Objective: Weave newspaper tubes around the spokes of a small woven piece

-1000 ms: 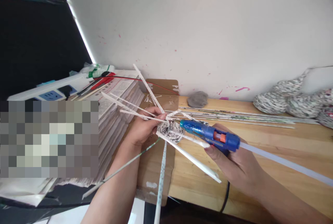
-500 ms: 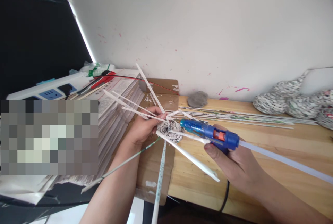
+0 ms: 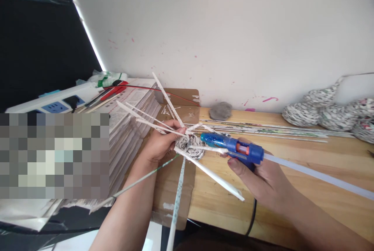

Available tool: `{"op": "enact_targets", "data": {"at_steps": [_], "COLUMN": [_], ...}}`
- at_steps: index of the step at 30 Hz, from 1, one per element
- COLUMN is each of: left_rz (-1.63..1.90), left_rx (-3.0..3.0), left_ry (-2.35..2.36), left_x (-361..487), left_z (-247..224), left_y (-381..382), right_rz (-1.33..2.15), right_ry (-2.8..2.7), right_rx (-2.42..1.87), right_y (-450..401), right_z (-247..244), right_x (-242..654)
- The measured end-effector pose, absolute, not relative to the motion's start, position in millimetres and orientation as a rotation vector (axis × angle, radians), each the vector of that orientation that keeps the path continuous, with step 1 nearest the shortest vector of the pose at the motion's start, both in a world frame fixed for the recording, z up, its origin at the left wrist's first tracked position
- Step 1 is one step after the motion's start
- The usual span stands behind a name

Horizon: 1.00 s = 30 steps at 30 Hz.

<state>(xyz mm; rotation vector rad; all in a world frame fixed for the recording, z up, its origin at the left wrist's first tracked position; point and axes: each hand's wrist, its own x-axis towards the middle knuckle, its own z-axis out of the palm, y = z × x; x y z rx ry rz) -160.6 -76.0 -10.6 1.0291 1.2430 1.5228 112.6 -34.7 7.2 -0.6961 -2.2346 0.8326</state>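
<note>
A small woven paper piece has several rolled paper sticks spreading out from it in different directions. At its upper left edge, my left hand pinches it between thumb and fingers. My right hand is wrapped round a blue glue gun, whose nozzle points left at the top right of the woven piece. Whether the tip touches the paper I cannot tell. A long clear glue stick sticks out of the gun's back end.
Stacked newspaper sheets and a white power strip lie at left. Thin paper sticks rest along the wooden table behind the gun, near a grey lump. Woven paper forms stand at right; brown cardboard lies under the work.
The glue gun and my right hand have shifted slightly left. The orange part in the gun's body looks displaced. My left hand keeps its hold on the woven piece.
</note>
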Motion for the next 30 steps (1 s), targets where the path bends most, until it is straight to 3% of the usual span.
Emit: {"op": "enact_targets", "data": {"at_steps": [23,30], "left_rz": [1.486,1.449], "left_rx": [1.091,1.127], "left_ry": [1.287,1.354], "left_x": [-160.4,-161.5], "left_z": [-14.4,-15.0], "left_y": [-75.9,-77.0], "right_rz": [0.751,0.572], "right_ry": [-2.332,-2.447], "right_rx": [-0.662,-0.609], "right_y": [-38.2,-34.2], "right_z": [15.2,23.0], "right_x": [110.3,108.6]}}
